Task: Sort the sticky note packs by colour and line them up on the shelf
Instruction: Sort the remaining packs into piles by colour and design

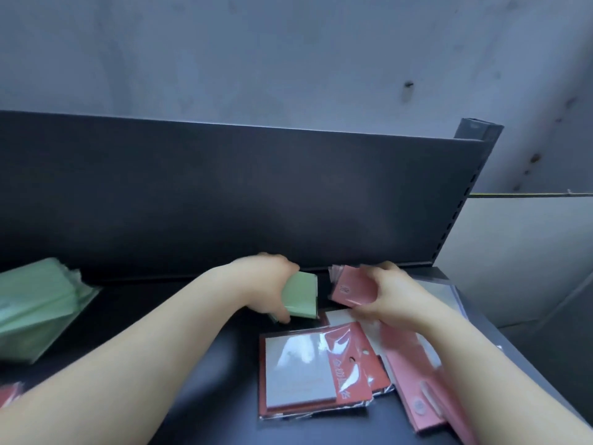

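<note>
In the head view, the left hand point(272, 284) is gripping a green pack point(303, 293), with the fingers curling over its far edge and the thumb coming in under its near edge. The pack is sitting tilted at that hand's right side, low over the shelf point(208, 399); whether it is touching the surface I cannot tell. Just to its right, the right hand point(390, 298) is holding a small red pack point(353, 289), with fingers wrapping its top edge and the thumb pressing near its lower corner. A narrow dark gap is separating the two held packs. Far out to the left of the left hand, a leaning pile of green packs point(35, 303) is resting on the shelf, well apart from both hands. Nearer than the hands, between the two forearms, a red-backed pack with a grey pad point(298, 370) is lying flat in shiny film. Further red packs point(414, 367) are lying under and beside the right forearm, overlapping one another. Just right of the right hand, a clear sleeve point(444, 295) is lying by the shelf's corner. A sliver of another red pack point(9, 393) is showing beside the left forearm at the edge of view. Beyond both hands the dark back panel point(256, 194) is standing upright, with a grey wall point(288, 59) rising behind it
</note>
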{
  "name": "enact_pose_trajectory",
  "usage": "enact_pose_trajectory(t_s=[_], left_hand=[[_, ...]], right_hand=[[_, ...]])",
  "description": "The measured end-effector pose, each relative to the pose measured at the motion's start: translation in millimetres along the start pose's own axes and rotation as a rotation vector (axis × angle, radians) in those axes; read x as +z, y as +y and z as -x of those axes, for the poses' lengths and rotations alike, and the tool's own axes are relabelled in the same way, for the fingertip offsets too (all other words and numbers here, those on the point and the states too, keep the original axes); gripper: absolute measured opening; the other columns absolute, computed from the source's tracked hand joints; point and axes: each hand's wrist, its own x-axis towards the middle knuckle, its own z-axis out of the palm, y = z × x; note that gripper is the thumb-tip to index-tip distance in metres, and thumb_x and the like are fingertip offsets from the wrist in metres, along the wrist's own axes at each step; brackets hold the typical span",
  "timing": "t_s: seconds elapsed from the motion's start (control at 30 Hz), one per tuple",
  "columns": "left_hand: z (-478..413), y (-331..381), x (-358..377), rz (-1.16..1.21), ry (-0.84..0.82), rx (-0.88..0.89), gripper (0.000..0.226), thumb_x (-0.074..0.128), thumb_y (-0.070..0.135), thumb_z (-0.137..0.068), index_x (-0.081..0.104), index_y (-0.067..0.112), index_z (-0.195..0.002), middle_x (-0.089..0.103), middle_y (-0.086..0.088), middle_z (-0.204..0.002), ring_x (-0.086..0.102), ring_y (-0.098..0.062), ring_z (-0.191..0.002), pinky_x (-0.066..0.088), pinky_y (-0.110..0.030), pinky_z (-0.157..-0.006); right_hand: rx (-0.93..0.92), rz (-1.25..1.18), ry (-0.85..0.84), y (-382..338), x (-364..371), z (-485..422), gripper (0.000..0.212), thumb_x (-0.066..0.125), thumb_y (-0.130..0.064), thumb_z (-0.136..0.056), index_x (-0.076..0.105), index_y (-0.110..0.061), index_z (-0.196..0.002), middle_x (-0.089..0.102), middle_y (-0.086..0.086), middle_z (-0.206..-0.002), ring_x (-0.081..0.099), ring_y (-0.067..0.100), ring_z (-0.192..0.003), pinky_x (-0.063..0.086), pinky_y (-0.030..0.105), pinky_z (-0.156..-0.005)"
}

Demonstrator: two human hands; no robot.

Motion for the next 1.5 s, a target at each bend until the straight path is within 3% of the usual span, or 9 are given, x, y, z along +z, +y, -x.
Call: enact_pose_trajectory(t_s=[0.2, 0.33, 0.47, 0.67, 1.03, 1.17, 1.5], left_hand=[[50, 11, -4, 0.009, 0.086, -0.14, 0.07, 0.071, 0.053, -0.071, 0.045, 0.023, -0.129, 0.049, 0.002, -0.12, 0.046, -0.023, -0.113, 0.049, -0.041, -0.089], [96, 29, 5, 0.083, 0.175, -0.232, 0.048, 0.068, 0.052, -0.072, 0.047, 0.025, -0.107, 0.043, 0.004, -0.102, 0.043, -0.019, -0.1, 0.048, -0.037, -0.08], [147, 43, 21, 0.136, 0.22, -0.338, 0.046, 0.067, 0.056, -0.069, 0.042, 0.028, -0.095, 0.042, 0.005, -0.102, 0.042, -0.019, -0.098, 0.048, -0.04, -0.081], [226, 42, 44, 0.184, 0.269, -0.471, 0.064, 0.065, 0.054, -0.068, 0.044, 0.025, -0.12, 0.043, 0.003, -0.111, 0.043, -0.02, -0.108, 0.046, -0.041, -0.091], [331, 19, 59, 0.266, 0.369, -0.668, 0.074, 0.066, 0.05, -0.075, 0.036, 0.023, -0.137, 0.04, 0.002, -0.131, 0.037, -0.019, -0.126, 0.039, -0.037, -0.101], [363, -11, 68, 0.283, 0.378, -0.712, 0.077, 0.064, 0.052, -0.076, 0.032, 0.025, -0.141, 0.038, 0.003, -0.136, 0.033, -0.018, -0.129, 0.038, -0.038, -0.105], [456, -142, 90, 0.339, 0.44, -0.749, 0.09, 0.064, 0.052, -0.079, 0.018, 0.027, -0.151, 0.028, 0.005, -0.148, 0.025, -0.016, -0.138, 0.026, -0.031, -0.113]], right_hand=[[-0.102, -0.041, 0.053, -15, -6, 27, 0.082, 0.067, -0.045, -0.073, 0.033, -0.026, -0.145, 0.038, -0.001, -0.122, 0.042, 0.017, -0.118, 0.039, 0.025, -0.094], [-0.181, -0.091, 0.074, -30, -10, 61, 0.066, 0.067, -0.044, -0.076, 0.042, -0.022, -0.134, 0.037, -0.003, -0.117, 0.042, 0.015, -0.111, 0.037, 0.025, -0.084], [-0.247, -0.163, 0.095, -49, -3, 91, 0.058, 0.067, -0.04, -0.078, 0.046, -0.016, -0.126, 0.035, -0.004, -0.109, 0.041, 0.015, -0.103, 0.039, 0.026, -0.078], [-0.373, -0.241, 0.079, -89, 23, 125, 0.053, 0.068, -0.038, -0.078, 0.05, -0.018, -0.124, 0.041, -0.002, -0.11, 0.041, 0.014, -0.1, 0.029, 0.025, -0.074], [-0.565, -0.245, -0.028, -171, 51, 159, 0.061, 0.067, -0.047, -0.079, 0.045, -0.021, -0.131, 0.038, -0.006, -0.119, 0.04, 0.013, -0.109, 0.035, 0.026, -0.084], [-0.633, -0.242, -0.028, -216, 65, 163, 0.07, 0.067, -0.048, -0.079, 0.04, -0.026, -0.139, 0.037, -0.006, -0.126, 0.037, 0.011, -0.116, 0.032, 0.022, -0.088], [-0.701, -0.241, -0.008, -371, 120, 162, 0.077, 0.068, -0.049, -0.079, 0.035, -0.026, -0.145, 0.036, -0.011, -0.122, 0.035, 0.006, -0.116, 0.027, 0.016, -0.09]])
